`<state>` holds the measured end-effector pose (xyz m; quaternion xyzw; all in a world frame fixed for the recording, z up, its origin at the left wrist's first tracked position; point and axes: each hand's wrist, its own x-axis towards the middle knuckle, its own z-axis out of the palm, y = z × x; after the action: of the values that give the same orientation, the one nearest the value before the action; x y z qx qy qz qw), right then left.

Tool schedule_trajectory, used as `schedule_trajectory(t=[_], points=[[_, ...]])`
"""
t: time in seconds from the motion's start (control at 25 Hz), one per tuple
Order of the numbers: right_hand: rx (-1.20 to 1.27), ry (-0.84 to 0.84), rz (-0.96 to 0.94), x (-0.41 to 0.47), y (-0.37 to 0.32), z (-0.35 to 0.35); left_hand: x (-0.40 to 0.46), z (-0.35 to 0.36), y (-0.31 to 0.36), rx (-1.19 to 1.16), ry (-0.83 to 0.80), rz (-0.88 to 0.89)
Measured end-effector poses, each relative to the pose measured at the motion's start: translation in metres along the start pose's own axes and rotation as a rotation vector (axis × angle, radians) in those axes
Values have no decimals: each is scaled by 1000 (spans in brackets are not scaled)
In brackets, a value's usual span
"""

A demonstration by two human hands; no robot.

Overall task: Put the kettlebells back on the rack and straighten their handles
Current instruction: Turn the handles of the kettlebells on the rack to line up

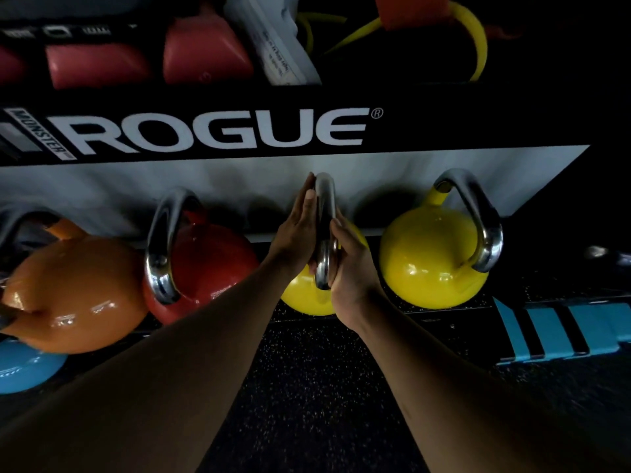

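Note:
A yellow kettlebell [302, 297] stands on the lowest rack shelf, its steel handle [324, 206] edge-on to me. My left hand [297, 223] presses flat against the handle's left side, fingers straight. My right hand [351, 264] wraps the handle's lower right side. Both palms sandwich the handle. A second yellow kettlebell [433, 257] sits to the right with its handle angled. A red kettlebell [211, 264] and an orange one [71, 295] sit to the left, their handles also angled.
The black rack beam [444, 124] with white lettering runs overhead. Red pads and yellow bands lie on the shelf above. A blue kettlebell [24, 367] is at lower left, a blue-striped object [553, 332] at right. Speckled rubber floor [324, 387] lies below.

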<state>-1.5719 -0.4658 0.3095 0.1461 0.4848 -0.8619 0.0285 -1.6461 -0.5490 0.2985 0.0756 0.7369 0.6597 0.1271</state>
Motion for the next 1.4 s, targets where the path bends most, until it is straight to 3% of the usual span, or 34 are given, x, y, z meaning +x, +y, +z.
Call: schedule_trajectory(t=[0.28, 0.88, 1.4], points=[[-84, 7, 12, 4, -9, -11, -4, 8, 3, 56, 55, -5], [-128, 68, -5, 4, -3, -5, 7, -1, 0, 26, 13, -4], [-607, 84, -212, 9, 6, -9, 1, 1, 2, 83, 10, -6]])
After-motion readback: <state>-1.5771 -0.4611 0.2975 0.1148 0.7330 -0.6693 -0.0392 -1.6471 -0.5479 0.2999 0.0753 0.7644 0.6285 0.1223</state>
